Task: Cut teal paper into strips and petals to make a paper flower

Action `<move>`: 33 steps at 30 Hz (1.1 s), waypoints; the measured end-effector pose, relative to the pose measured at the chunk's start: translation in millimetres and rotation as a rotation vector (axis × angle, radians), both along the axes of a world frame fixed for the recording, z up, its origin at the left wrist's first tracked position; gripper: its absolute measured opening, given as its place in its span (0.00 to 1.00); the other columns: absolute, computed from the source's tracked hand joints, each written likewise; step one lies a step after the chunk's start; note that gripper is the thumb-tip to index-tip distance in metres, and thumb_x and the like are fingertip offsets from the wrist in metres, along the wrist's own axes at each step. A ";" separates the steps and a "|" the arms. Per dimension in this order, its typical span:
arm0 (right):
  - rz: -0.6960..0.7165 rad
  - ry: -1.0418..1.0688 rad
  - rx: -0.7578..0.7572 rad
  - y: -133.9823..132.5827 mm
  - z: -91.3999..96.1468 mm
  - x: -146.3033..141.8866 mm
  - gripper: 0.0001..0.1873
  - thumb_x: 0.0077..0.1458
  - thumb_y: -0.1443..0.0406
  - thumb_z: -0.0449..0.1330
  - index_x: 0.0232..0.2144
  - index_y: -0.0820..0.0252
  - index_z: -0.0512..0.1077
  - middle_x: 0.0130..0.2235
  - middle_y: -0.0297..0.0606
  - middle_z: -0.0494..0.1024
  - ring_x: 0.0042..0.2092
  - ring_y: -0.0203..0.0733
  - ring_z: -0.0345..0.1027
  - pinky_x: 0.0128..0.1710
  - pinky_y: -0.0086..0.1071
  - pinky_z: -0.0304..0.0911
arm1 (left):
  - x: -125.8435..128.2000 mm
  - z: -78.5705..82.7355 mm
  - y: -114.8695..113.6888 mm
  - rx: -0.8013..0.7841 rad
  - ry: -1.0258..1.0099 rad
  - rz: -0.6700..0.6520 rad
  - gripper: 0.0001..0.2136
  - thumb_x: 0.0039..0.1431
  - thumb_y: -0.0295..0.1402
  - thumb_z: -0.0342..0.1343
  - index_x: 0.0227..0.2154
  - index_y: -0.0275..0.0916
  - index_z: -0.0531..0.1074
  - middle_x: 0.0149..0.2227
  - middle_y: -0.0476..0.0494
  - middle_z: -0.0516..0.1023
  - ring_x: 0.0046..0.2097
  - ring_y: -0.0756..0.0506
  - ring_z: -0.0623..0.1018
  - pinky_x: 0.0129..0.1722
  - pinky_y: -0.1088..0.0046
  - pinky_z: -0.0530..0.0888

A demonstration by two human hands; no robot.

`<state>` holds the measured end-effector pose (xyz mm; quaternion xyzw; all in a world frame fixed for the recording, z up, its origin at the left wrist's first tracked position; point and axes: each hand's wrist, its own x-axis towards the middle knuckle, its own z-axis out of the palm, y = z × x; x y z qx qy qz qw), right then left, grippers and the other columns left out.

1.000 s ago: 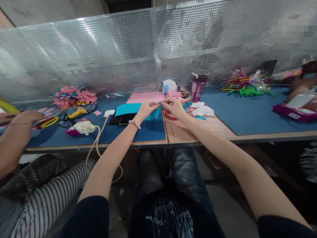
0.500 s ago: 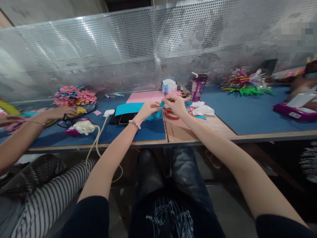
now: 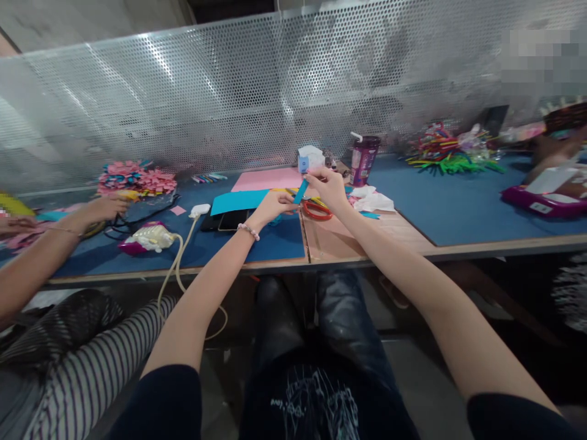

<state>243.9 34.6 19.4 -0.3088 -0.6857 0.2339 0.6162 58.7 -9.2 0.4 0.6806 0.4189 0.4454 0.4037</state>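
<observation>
Between my hands a short teal-blue paper strip (image 3: 301, 191) slants upward to the right. My right hand (image 3: 331, 188) pinches its upper end. The fingertips of my left hand (image 3: 274, 206) close on the lower end, partly hidden behind one another. Just under the strip, orange-handled scissors (image 3: 317, 214) lie on the table. A bright blue paper sheet (image 3: 236, 202) rests beside my left hand, on top of a dark flat device (image 3: 215, 222). Behind both hands is a pink sheet (image 3: 261, 179).
A purple cup with a straw (image 3: 364, 161), a tissue pack (image 3: 312, 160) and crumpled white tissue (image 3: 372, 200) stand or lie at the right. A corded glue gun (image 3: 149, 237) is at the left, near a co-worker's hand (image 3: 104, 206). A perforated metal screen (image 3: 229, 98) backs the table.
My right hand has lifted slightly, and the strip now shows longer and straighter between my hands. The co-worker's hand at the left has drawn back leftward.
</observation>
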 end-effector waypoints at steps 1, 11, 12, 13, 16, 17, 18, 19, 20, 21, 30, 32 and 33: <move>-0.006 0.009 0.004 0.5 0.0 0.3 0.07 0.52 0.62 0.62 0.29 0.60 0.77 0.32 0.37 0.77 0.36 0.41 0.69 0.41 0.37 0.64 | 0.2 -0.5 0.2 -0.004 -0.006 0.006 0.13 0.44 0.36 0.68 0.29 0.34 0.74 0.31 0.40 0.81 0.38 0.42 0.81 0.42 0.62 0.78; -0.062 0.037 -0.049 9.4 -3.3 2.1 0.07 0.50 0.62 0.63 0.26 0.61 0.76 0.28 0.35 0.77 0.33 0.40 0.68 0.38 0.35 0.63 | -1.6 -5.9 6.2 0.007 -0.002 0.049 0.13 0.45 0.33 0.68 0.31 0.34 0.72 0.29 0.40 0.81 0.36 0.41 0.82 0.36 0.65 0.78; -0.060 0.049 -0.066 11.0 -3.9 2.9 0.07 0.49 0.62 0.63 0.25 0.61 0.76 0.27 0.35 0.77 0.33 0.40 0.68 0.38 0.35 0.63 | -2.2 -5.9 6.6 0.009 0.004 0.060 0.13 0.45 0.33 0.68 0.31 0.34 0.72 0.29 0.39 0.80 0.36 0.41 0.82 0.35 0.65 0.78; -0.054 0.063 -0.082 12.7 -4.7 3.7 0.08 0.48 0.62 0.63 0.25 0.61 0.76 0.27 0.35 0.76 0.33 0.39 0.68 0.38 0.35 0.63 | -2.9 -5.6 6.9 0.013 0.006 0.072 0.13 0.45 0.33 0.68 0.31 0.34 0.72 0.29 0.39 0.80 0.36 0.40 0.82 0.33 0.65 0.78; -0.029 0.119 -0.136 18.8 -8.4 6.0 0.10 0.47 0.59 0.64 0.24 0.62 0.76 0.25 0.34 0.75 0.31 0.38 0.66 0.35 0.33 0.62 | -5.0 -4.0 7.4 0.028 -0.003 0.106 0.12 0.47 0.34 0.67 0.32 0.33 0.73 0.33 0.37 0.81 0.36 0.41 0.82 0.32 0.66 0.78; -0.019 0.136 -0.161 20.8 -9.9 6.4 0.12 0.46 0.58 0.64 0.23 0.62 0.75 0.24 0.34 0.74 0.30 0.38 0.66 0.34 0.33 0.61 | -5.6 -3.4 7.6 0.032 -0.007 0.111 0.12 0.48 0.34 0.66 0.32 0.33 0.73 0.33 0.36 0.81 0.36 0.41 0.82 0.33 0.66 0.78; -0.009 0.152 -0.189 22.7 -11.4 6.6 0.13 0.45 0.56 0.64 0.23 0.62 0.75 0.24 0.34 0.73 0.29 0.37 0.65 0.32 0.32 0.61 | -6.0 -2.9 7.9 0.035 -0.007 0.112 0.11 0.48 0.34 0.66 0.32 0.33 0.73 0.34 0.36 0.81 0.36 0.41 0.82 0.33 0.66 0.78; 0.002 0.165 -0.218 24.2 -12.7 6.4 0.15 0.45 0.55 0.64 0.23 0.62 0.75 0.23 0.34 0.73 0.29 0.37 0.64 0.30 0.31 0.60 | -6.2 -2.5 8.3 0.037 -0.003 0.114 0.11 0.49 0.34 0.65 0.31 0.34 0.73 0.33 0.36 0.81 0.35 0.42 0.82 0.33 0.66 0.78; 0.014 0.178 -0.245 25.1 -13.7 6.1 0.15 0.44 0.54 0.64 0.23 0.62 0.74 0.23 0.34 0.72 0.28 0.36 0.64 0.29 0.31 0.59 | -6.3 -2.3 8.9 0.038 0.004 0.120 0.10 0.49 0.34 0.65 0.31 0.34 0.73 0.33 0.37 0.81 0.34 0.42 0.82 0.33 0.66 0.78; 0.026 0.189 -0.266 25.3 -14.1 5.6 0.16 0.43 0.54 0.65 0.23 0.62 0.74 0.23 0.34 0.72 0.28 0.36 0.63 0.28 0.30 0.58 | -6.2 -2.2 9.6 0.039 0.012 0.126 0.10 0.49 0.34 0.65 0.30 0.34 0.73 0.32 0.37 0.81 0.33 0.42 0.82 0.33 0.66 0.78; 0.029 0.233 -0.278 9.0 -5.8 1.8 0.16 0.44 0.56 0.65 0.20 0.62 0.69 0.21 0.32 0.68 0.25 0.32 0.58 0.26 0.29 0.55 | -3.3 4.2 6.3 0.104 0.053 0.145 0.11 0.51 0.34 0.64 0.35 0.35 0.71 0.27 0.41 0.79 0.30 0.43 0.81 0.32 0.65 0.78; 0.032 0.237 -0.303 10.1 -6.6 2.2 0.14 0.45 0.57 0.65 0.21 0.62 0.70 0.22 0.32 0.68 0.25 0.32 0.58 0.26 0.28 0.55 | -2.6 6.4 4.7 0.115 0.056 0.146 0.13 0.52 0.33 0.64 0.39 0.36 0.70 0.26 0.44 0.79 0.28 0.44 0.81 0.31 0.66 0.77; 0.032 0.237 -0.314 11.5 -7.4 2.5 0.14 0.45 0.57 0.65 0.22 0.62 0.70 0.22 0.32 0.69 0.25 0.32 0.58 0.26 0.28 0.55 | -2.3 7.1 4.1 0.117 0.059 0.149 0.14 0.52 0.33 0.64 0.41 0.36 0.69 0.25 0.45 0.78 0.27 0.44 0.80 0.31 0.67 0.77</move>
